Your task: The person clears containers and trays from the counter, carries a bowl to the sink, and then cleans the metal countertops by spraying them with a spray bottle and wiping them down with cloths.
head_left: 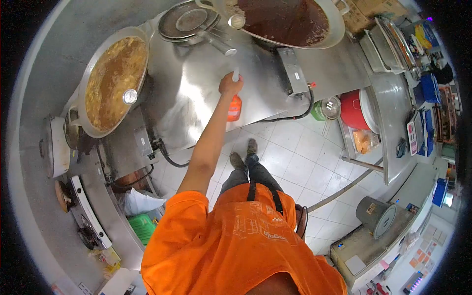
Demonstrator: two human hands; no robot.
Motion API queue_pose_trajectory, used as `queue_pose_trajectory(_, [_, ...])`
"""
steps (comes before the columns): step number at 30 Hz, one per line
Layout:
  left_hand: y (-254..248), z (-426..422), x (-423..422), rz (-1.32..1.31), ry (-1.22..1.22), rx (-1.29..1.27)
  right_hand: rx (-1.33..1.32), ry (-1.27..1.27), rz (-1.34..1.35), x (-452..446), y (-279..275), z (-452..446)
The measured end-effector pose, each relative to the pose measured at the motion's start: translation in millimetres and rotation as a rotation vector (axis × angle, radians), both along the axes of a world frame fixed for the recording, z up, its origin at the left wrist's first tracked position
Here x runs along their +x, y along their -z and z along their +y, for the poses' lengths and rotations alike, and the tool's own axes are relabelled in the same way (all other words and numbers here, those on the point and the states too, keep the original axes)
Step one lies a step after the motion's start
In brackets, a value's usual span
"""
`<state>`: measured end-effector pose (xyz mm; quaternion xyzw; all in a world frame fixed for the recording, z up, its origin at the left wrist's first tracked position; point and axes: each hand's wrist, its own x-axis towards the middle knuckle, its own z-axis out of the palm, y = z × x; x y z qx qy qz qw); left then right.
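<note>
My left hand (229,84) is stretched out over the steel worktop (191,93), its fingers closed round the neck of an orange spray bottle (234,109). The bottle's pale nozzle pokes out above the fist. Beyond the hand lie round strainers (184,22), stacked, with a handle pointing toward it. To the left stands a large pan of bubbling brown liquid (115,81). Another wide pan, holding dark red-brown liquid (285,22), is at the far side. My right hand is out of view.
Burner control boxes (293,71) with black hoses line the worktop's front. At right are a red bucket (353,110), a steel table (393,98) and a grey lidded bin (376,216). A green crate (142,228) sits low at left. White tiles (280,164) cover the floor.
</note>
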<state>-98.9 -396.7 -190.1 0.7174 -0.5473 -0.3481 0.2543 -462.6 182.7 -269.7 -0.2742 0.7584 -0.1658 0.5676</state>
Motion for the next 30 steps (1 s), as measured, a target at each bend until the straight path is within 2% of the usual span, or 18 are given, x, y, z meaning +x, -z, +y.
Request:
queue_pose_trajectory(2, [23.5,18.2,4.9,0.004,0.054,-0.179,0.004,0.059,-0.016,-2.0,-7.2,4.8])
queue_pose_trajectory(4, [13.6,40.7,0.2,-0.179,-0.035,-0.056,0.009,0.109,-0.027,-9.0,-7.2,14.8])
queue_pose_trajectory(6, [-4.0,76.9,0.0,-0.216,0.094,0.006,0.016,0.152,-0.032,-19.9,-5.1,23.7])
queue_pose_trajectory(8, [22.7,93.3,2.3,-0.118,0.161,0.101,0.029,0.196,-0.037,-33.7,-2.8,34.8])
queue_pose_trajectory(10, [33.9,117.2,-3.9,0.134,0.223,-0.279,0.035,0.236,-0.034,-51.4,0.1,44.9])
queue_pose_trajectory(12, [-9.9,130.8,-32.2,0.017,0.185,-0.149,0.04,0.269,-0.032,-72.2,3.8,52.0])
queue_pose_trajectory(14, [39.6,129.5,-38.8,0.0,0.159,-0.01,0.038,0.288,-0.042,-97.5,11.2,54.0])
queue_pose_trajectory(15, [57.5,127.5,-53.7,-0.007,0.142,0.056,0.028,0.288,-0.041,-112.8,10.2,47.9])
queue_pose_trajectory(18, [33.4,127.7,-121.4,0.298,0.258,-0.017,-0.029,0.258,-0.035,-168.7,20.5,31.4])
queue_pose_trajectory(19, [49.0,123.9,-143.9,-0.037,0.324,-0.465,-0.06,0.234,-0.022,-189.7,23.1,23.6])
queue_pose_trajectory(22, [23.3,118.0,-225.4,0.103,0.227,-0.252,-0.214,0.062,0.122,-261.1,12.2,-8.0])
queue_pose_trajectory(23, [1.8,117.0,-257.8,0.47,0.19,-0.076,-0.252,0.151,0.104,-283.5,-5.7,-25.5])
queue_pose_trajectory(24, [-9.3,112.1,-282.5,0.575,0.208,-0.005,-0.244,0.576,-0.11,-302.3,-25.5,-40.9])
queue_pose_trajectory(25, [18.3,101.6,-297.0,0.602,0.305,-0.122,-0.381,0.565,0.01,-331.8,-8.3,-39.5])
queue_pose_trajectory(26, [7.1,101.6,-325.3,0.617,0.247,-0.12,-0.504,0.545,0.14,-364.0,12.4,-35.6])
queue_pose_trajectory(28, [-27.0,106.3,-376.5,0.746,0.095,-0.016,-0.684,0.643,0.204,-433.0,21.5,-50.9])
queue_pose_trajectory(29, [-33.7,100.4,-397.1,0.713,0.135,-0.023,-0.648,0.631,0.368,-461.7,-14.1,-75.2])
queue_pose_trajectory(30, [-38.3,91.9,-411.2,0.675,0.163,-0.035,-0.72,0.717,0.286,-495.8,-28.5,-94.3])
